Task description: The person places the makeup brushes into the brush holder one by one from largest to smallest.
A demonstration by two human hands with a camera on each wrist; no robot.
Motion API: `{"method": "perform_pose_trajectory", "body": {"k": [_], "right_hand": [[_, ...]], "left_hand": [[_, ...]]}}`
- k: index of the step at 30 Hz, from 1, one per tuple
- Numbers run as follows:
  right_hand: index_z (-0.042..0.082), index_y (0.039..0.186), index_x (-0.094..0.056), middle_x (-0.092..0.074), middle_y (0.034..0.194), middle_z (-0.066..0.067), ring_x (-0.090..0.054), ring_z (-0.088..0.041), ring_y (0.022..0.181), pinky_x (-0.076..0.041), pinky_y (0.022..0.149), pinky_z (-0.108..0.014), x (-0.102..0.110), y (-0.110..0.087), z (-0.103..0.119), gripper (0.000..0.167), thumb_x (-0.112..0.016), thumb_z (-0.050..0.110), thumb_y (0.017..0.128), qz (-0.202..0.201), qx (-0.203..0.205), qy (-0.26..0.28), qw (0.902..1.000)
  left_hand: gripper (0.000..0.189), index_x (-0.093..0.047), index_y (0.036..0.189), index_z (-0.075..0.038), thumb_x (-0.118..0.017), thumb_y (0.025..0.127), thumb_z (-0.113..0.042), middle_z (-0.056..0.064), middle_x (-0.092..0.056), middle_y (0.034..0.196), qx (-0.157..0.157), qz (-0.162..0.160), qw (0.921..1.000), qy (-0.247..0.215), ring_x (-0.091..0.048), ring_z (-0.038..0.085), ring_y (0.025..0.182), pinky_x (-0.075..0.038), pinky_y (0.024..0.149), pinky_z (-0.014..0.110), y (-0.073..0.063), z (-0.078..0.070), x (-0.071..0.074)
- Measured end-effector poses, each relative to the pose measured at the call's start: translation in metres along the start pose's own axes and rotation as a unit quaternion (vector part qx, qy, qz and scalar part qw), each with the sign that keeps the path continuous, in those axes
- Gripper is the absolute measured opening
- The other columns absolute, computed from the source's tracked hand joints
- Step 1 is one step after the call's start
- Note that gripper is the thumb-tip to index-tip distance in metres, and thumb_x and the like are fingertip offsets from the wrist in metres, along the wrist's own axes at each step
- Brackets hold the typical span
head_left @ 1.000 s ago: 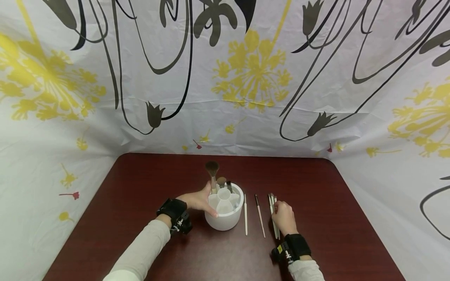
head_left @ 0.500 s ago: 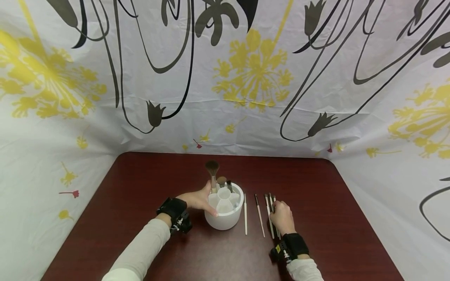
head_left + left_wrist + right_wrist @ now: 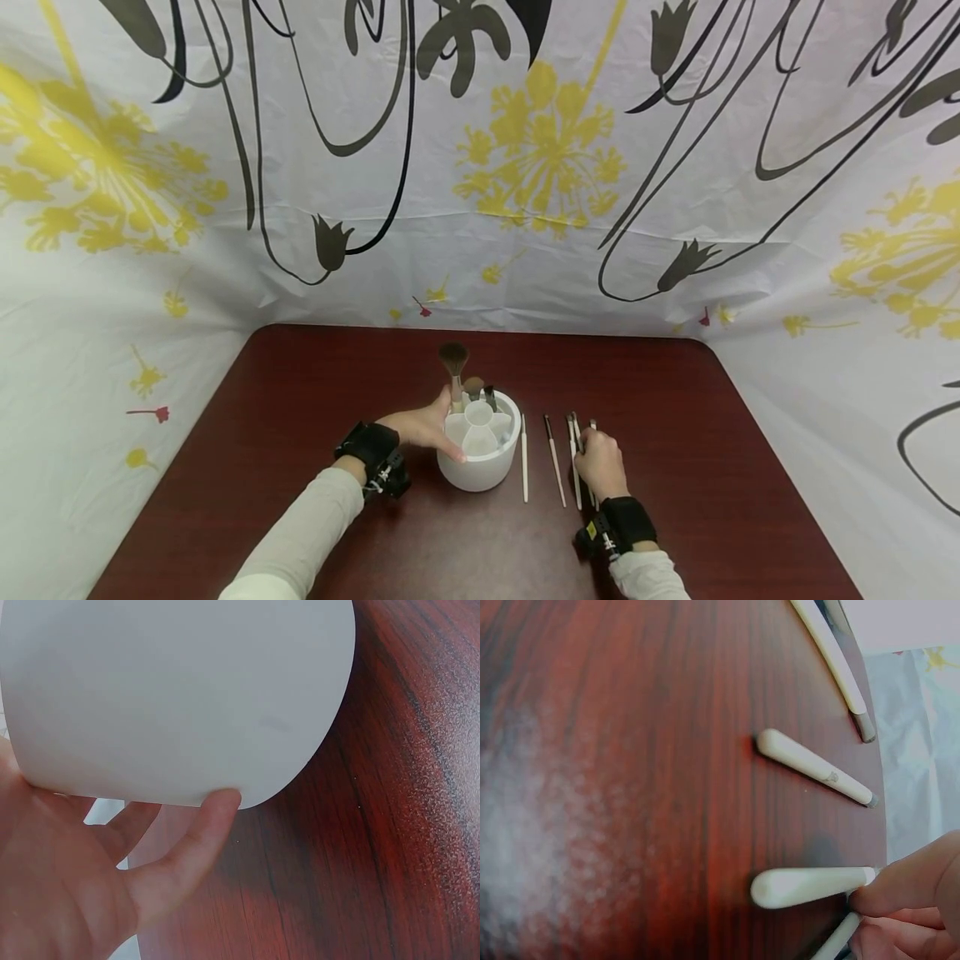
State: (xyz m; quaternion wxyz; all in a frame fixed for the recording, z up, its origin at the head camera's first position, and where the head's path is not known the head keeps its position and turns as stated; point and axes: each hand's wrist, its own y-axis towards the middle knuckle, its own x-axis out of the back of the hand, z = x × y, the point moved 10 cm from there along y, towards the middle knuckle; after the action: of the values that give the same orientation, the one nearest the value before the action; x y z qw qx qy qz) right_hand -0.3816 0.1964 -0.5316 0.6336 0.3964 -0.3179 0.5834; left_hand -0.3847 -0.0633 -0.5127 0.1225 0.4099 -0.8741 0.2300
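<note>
My left hand (image 3: 423,429) grips the side of a white round brush holder (image 3: 472,477), thumb near its front rim. In the left wrist view a fingertip presses the white wall of the holder. Makeup brushes stand in its back compartments, the largest a fluffy brush (image 3: 453,358). My right hand (image 3: 603,465), fingers curled, pinches a thin makeup brush (image 3: 838,937) partly hidden by the fingers. Another pale-handled brush (image 3: 810,886) lies right at the fingertips in the right wrist view. Two brushes lie close together just left of this hand, one of them a slim brush (image 3: 576,479).
Between the holder and the right hand, two more brushes lie apart: a white one (image 3: 525,467) and a pinkish one with a dark tip (image 3: 555,458). The dark red table (image 3: 315,375) ends at a patterned cloth (image 3: 420,275) behind and at both sides.
Under my right hand the bunched brushes have spread: two shifted left, and the one in the fingers now sits apart to their right. My left hand and the holder stay put.
</note>
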Motion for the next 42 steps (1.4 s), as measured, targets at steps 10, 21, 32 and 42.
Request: {"method": "perform_pose_trajectory", "body": {"k": [10,21,32,42], "right_hand": [[-0.005,0.087,-0.062,-0.058,0.071,-0.011,-0.051,-0.017,0.057,-0.039,0.049,-0.028,0.007,-0.001,0.001,0.013,-0.059,-0.004,0.074,-0.003,-0.027,0.01,0.9996],[-0.008,0.096,-0.062,-0.061,0.076,-0.013,-0.057,-0.019,0.061,-0.044,0.05,-0.03,0.014,-0.004,0.006,0.021,-0.059,-0.002,0.076,-0.002,-0.033,0.017,0.9993],[-0.007,0.095,-0.062,-0.061,0.076,-0.012,-0.054,-0.016,0.058,-0.042,0.049,-0.028,0.028,-0.007,0.018,0.021,-0.061,-0.001,0.075,-0.029,-0.012,0.028,0.9991],[-0.002,0.093,-0.062,-0.059,0.075,-0.011,-0.052,-0.015,0.057,-0.042,0.052,-0.029,0.047,-0.015,0.04,0.018,-0.062,-0.001,0.075,-0.074,0.038,0.037,0.9958]], "left_hand": [[0.134,0.021,0.14,-0.006,-0.083,0.061,-0.033,0.019,0.013,0.148,-0.004,-0.001,1.0,0.004,-0.003,0.029,0.136,-0.013,0.108,0.047,0.0,0.001,0.0],[0.134,0.02,0.14,-0.005,-0.083,0.061,-0.032,0.019,0.012,0.148,-0.005,-0.001,1.0,0.002,-0.003,0.029,0.136,-0.013,0.108,0.047,0.0,-0.001,0.0],[0.133,0.022,0.14,-0.004,-0.082,0.062,-0.034,0.02,0.015,0.148,0.0,0.006,1.0,0.008,0.0,0.029,0.137,-0.011,0.108,0.047,0.001,0.002,0.0],[0.132,0.021,0.14,-0.006,-0.082,0.062,-0.031,0.019,0.013,0.148,-0.012,0.003,0.9999,-0.001,-0.004,0.03,0.136,-0.013,0.108,0.046,0.002,0.001,0.001]]}}
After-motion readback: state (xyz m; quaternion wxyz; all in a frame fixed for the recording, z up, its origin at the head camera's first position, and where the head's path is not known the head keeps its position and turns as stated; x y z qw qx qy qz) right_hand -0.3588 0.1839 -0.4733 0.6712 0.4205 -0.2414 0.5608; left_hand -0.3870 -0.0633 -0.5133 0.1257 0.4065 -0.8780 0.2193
